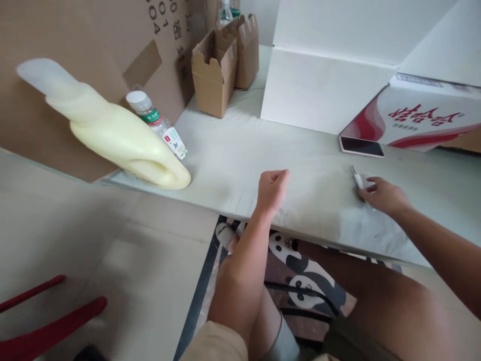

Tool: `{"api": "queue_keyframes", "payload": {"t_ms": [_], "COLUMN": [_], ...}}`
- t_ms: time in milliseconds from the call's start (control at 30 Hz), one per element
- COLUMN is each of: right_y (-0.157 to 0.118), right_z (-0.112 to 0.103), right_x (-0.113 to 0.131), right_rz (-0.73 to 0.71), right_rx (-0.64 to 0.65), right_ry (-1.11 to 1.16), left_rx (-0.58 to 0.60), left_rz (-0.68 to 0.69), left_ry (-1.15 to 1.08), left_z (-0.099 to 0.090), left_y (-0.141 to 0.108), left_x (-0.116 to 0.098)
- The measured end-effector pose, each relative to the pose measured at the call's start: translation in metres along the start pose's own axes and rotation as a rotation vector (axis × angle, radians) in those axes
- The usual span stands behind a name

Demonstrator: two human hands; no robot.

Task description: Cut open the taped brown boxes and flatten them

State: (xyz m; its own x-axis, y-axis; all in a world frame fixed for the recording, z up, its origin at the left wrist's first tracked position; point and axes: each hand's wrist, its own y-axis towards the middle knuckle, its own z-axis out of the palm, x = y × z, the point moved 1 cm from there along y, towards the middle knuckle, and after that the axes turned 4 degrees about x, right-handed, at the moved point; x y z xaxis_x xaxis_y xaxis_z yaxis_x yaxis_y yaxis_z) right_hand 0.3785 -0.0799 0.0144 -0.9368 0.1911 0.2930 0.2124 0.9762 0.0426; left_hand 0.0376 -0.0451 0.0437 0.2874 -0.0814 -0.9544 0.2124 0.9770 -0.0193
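My left hand (272, 190) is closed in a fist just above the near part of the cloth-covered table (240, 155). No object shows in it. Farther right, my right hand (385, 195) has its thumb and fingers on a slim object (357, 181) with a thin metal tip and a whitish part. Blur and my fingers hide its exact kind. Beyond that hand, a phone (361, 147) with a pink edge and dark screen lies flat, against a white and red printed box (413, 113).
At left stand a pale yellow jug (124, 140), a clear bottle (158, 123) with a white cap and a large cardboard box (93, 45). Small brown cartons (210, 82) and a white box (319, 90) are at the back. My legs are under the table; a red bar (56, 328) is lower left.
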Motion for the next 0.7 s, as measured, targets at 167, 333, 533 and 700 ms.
{"api": "queue_keyframes", "payload": {"t_ms": [167,333,533,700], "right_y": [0.043,0.106,0.174,0.208], "right_z": [0.015,0.03,0.031,0.012], "right_x": [0.077,0.202,0.349,0.429], "right_rz": [0.076,-0.075,-0.159,-0.221], "right_rx": [0.131,0.245,0.193,0.175], "right_ry": [0.155,0.482,0.509,0.683], "left_rx": [-0.024,-0.092,-0.078,-0.144], "left_rz": [-0.007,-0.045,-0.076,-0.106], "left_ry": [-0.043,-0.165,-0.095,-0.129], "left_z": [-0.015,-0.014,-0.013,-0.033], "left_y": [0.002,0.004,0.007,0.012], "left_x": [-0.003,-0.006,-0.008,-0.007]}}
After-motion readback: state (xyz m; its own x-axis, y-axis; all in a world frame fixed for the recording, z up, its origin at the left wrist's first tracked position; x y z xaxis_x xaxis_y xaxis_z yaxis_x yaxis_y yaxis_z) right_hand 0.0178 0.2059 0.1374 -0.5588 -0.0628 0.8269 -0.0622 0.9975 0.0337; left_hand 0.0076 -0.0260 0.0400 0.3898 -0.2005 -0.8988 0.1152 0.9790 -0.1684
